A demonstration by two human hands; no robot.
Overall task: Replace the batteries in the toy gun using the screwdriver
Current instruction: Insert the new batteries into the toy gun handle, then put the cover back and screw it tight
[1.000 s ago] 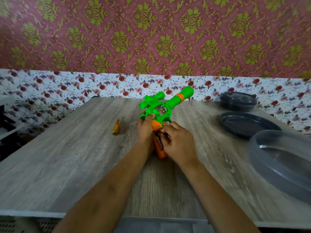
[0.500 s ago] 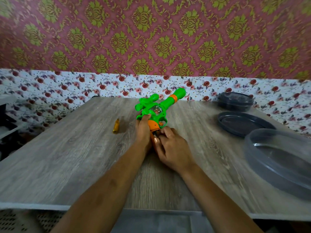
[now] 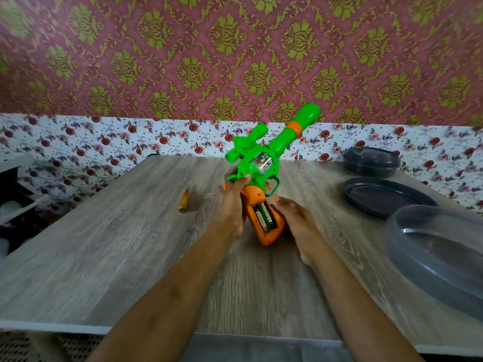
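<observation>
The toy gun (image 3: 264, 163) has a green body and barrel and an orange grip, and it is tilted up with the barrel pointing to the far right. My left hand (image 3: 234, 205) grips it where the green body meets the grip. The battery compartment (image 3: 265, 216) in the grip is uncovered, with batteries showing inside. My right hand (image 3: 295, 220) lies just right of the grip, palm toward it, touching its side; I cannot tell whether it holds anything. A yellow-handled screwdriver (image 3: 184, 201) lies on the table to the left of my hands.
The wooden table (image 3: 130, 257) runs to a floral wall at the back. On the right stand a dark lidded bowl (image 3: 371, 162), a dark plate (image 3: 384, 197) and a clear plastic container (image 3: 439, 254). A tiny screw-like speck (image 3: 214, 195) lies near the screwdriver.
My right hand has come off the grip and moved right, uncovering the open battery compartment. My left hand has raised the gun, tilting its barrel higher.
</observation>
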